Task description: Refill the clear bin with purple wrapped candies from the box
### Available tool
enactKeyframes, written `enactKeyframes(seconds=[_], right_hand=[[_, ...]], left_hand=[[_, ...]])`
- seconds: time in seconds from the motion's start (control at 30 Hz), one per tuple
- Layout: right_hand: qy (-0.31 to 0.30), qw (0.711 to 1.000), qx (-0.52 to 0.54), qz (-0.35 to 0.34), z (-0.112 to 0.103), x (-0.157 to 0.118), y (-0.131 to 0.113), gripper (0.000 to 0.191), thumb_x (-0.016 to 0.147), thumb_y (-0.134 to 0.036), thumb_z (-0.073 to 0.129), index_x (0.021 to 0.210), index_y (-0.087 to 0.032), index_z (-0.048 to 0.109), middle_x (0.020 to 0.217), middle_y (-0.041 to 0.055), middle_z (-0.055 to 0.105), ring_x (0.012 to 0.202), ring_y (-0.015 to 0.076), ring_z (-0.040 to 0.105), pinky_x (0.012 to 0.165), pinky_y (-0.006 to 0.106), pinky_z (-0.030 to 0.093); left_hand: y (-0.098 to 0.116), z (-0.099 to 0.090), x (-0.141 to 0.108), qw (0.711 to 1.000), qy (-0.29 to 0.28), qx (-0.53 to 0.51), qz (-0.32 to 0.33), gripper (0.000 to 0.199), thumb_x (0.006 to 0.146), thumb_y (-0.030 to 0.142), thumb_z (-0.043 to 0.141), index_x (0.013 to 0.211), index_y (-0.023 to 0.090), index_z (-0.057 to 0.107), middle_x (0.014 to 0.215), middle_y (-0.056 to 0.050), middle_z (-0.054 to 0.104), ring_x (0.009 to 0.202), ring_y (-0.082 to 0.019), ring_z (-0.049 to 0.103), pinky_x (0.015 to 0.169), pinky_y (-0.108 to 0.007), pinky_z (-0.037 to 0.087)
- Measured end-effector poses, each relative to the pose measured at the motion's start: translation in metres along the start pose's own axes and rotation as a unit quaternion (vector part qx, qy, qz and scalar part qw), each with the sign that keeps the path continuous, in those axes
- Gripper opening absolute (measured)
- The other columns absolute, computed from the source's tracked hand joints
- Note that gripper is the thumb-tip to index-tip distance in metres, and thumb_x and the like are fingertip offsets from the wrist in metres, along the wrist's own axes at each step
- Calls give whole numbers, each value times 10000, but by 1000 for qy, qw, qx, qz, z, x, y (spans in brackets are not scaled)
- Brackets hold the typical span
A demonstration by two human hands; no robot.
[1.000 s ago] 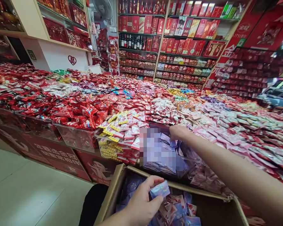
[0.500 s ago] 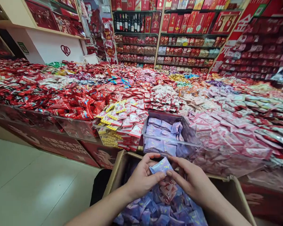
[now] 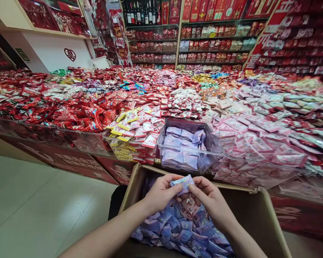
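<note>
Between my two hands is a small purple candy packet (image 3: 183, 183) with yellow specks. My left hand (image 3: 163, 191) grips its left end, thumb on top. My right hand (image 3: 207, 191) pinches the right end between thumb and fingers. Both hands are over an open cardboard box (image 3: 258, 211) with a heap of similar purple packets (image 3: 177, 233) inside. Under my fingers a pink-and-white packet (image 3: 190, 207) with red print lies on the heap, partly hidden. Just beyond the box, a clear plastic bin (image 3: 218, 145) holds purple packets (image 3: 181, 143) laid in rows.
Left of the bin are yellow and white-red packets (image 3: 140, 125); to its right, pink packets (image 3: 255, 139). Red candy packets (image 3: 78, 111) cover the counter's left. Behind stand shelves with bottles (image 3: 142, 14) and red boxes (image 3: 212, 10). Tiled floor (image 3: 37, 200) shows at the lower left.
My view has tipped down a little, so more of the box shows. Both hands still hold the purple packet, which now lies flatter, with my left thumb moved onto its face.
</note>
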State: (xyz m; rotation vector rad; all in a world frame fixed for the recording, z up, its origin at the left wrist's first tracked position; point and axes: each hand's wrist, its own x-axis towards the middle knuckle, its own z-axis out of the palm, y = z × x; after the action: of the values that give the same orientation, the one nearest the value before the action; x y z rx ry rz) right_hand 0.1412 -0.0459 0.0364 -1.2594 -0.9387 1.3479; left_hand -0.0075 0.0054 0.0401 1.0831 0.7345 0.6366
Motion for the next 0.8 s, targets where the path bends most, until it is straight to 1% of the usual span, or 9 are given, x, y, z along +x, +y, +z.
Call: enactKeyframes(seconds=[0.1, 0.2, 0.3, 0.4, 0.5, 0.6, 0.67, 0.73, 0.8], right_hand=[[-6, 1000, -15, -23, 1, -3, 3, 252, 698, -401, 597, 765, -168, 526, 643, -17, 496, 529, 81, 423, 483, 198, 354], [-23, 997, -40, -59, 1, -5, 4, 221, 703, -366, 597, 689, -173, 491, 690, 0, 504, 629, 109, 456, 572, 219, 394], [-17, 995, -50, -83, 2, -8, 3, 230, 704, -357, 592, 650, -176, 462, 742, 20, 518, 695, 133, 472, 625, 242, 410], [17, 998, 6, -68, 4, -10, 2, 280, 675, -348, 623, 627, -186, 399, 731, 20, 536, 672, 134, 485, 601, 244, 418], [43, 995, 80, -51, 1, -10, 2, 336, 659, -301, 651, 615, -195, 335, 777, 25, 575, 699, 140, 515, 623, 255, 430], [92, 986, 115, -78, 1, -8, 5, 297, 640, -252, 675, 644, -202, 383, 788, 5, 566, 734, 134, 525, 666, 255, 437], [123, 980, 132, -84, 8, -8, 10, 271, 631, -261, 683, 782, -232, 459, 836, 10, 565, 780, 149, 536, 684, 273, 445], [112, 982, 140, -67, 19, -9, 15, 352, 639, -311, 671, 928, -247, 480, 880, 36, 578, 818, 180, 550, 708, 315, 450], [81, 988, 115, -60, 29, -12, 18, 318, 659, -356, 645, 917, -223, 515, 848, 52, 597, 801, 195, 562, 718, 338, 451]], left_hand=[[1, -2, -3, 998, 3, 57, 21, 357, 709, 348, 601, 968, 104, 571, 850, -62, 626, 716, -152, 577, 628, -261, 462], [3, -3, -5, 990, 11, 135, 46, 287, 723, 326, 588, 891, 95, 622, 871, -75, 638, 803, -170, 559, 748, -283, 422], [5, -4, -5, 985, 3, 169, 36, 269, 698, 335, 609, 824, 100, 646, 780, -52, 643, 719, -154, 550, 679, -258, 413], [5, -3, -5, 987, 18, 158, 28, 255, 660, 338, 640, 740, 95, 647, 673, -29, 623, 627, -127, 522, 603, -229, 394], [3, -1, -4, 991, 52, 123, 31, 250, 635, 331, 663, 705, 93, 636, 643, -24, 615, 599, -118, 513, 585, -224, 391], [-1, 1, -4, 995, 67, 65, 36, 251, 621, 317, 681, 726, 95, 626, 676, -31, 628, 612, -117, 528, 606, -226, 407], [-3, 3, -5, 996, 74, 31, 46, 254, 612, 311, 690, 735, 102, 614, 692, -30, 629, 628, -119, 539, 622, -228, 419], [-2, 4, -6, 994, 88, 16, 62, 256, 608, 313, 695, 733, 109, 603, 694, -27, 625, 644, -124, 546, 635, -229, 426], [1, 4, -8, 991, 106, 10, 78, 264, 602, 318, 699, 738, 118, 592, 700, -26, 618, 659, -129, 550, 641, -228, 430]])
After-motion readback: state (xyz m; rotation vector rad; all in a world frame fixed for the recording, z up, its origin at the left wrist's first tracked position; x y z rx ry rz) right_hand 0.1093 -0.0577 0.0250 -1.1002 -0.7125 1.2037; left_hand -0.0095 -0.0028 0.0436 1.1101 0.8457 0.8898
